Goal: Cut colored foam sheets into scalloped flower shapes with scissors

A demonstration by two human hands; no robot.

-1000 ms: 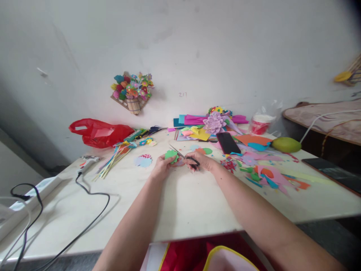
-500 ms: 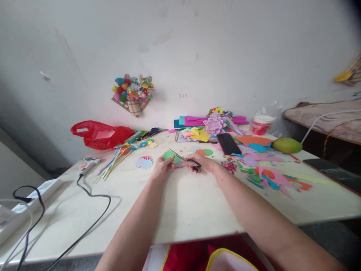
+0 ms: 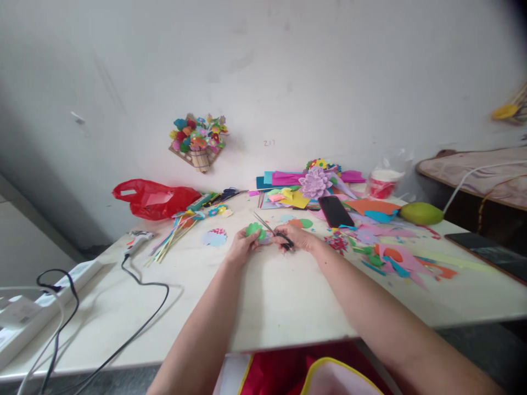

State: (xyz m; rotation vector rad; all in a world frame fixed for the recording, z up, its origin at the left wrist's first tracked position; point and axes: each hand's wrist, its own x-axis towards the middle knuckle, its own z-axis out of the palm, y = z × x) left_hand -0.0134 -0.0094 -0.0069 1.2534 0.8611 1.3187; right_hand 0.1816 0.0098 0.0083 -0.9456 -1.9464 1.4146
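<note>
Between the fingers of my left hand [image 3: 242, 247] is a green scalloped paper cutout [image 3: 254, 231]. My right hand [image 3: 300, 238] is closed round the black handles of a pair of scissors [image 3: 284, 240]. The blades point up and to the left, just right of the green piece and apart from it. On the table by my left hand lies a pale blue scalloped cutout [image 3: 214, 237] with red-pink bits on it. Orange and green round pieces [image 3: 305, 223] lie behind my right hand.
To the right are coloured scraps [image 3: 395, 258], a phone [image 3: 336, 212] and a green fruit [image 3: 420, 213]. A red plastic bag [image 3: 158, 198], thin sticks [image 3: 171, 241], a glue gun [image 3: 139, 240] with its cord and a power strip [image 3: 49, 302] are on the left.
The scissor blades, which crossed the edge of the green piece, are now clear of it and point more upward. The whole view has shifted slightly.
</note>
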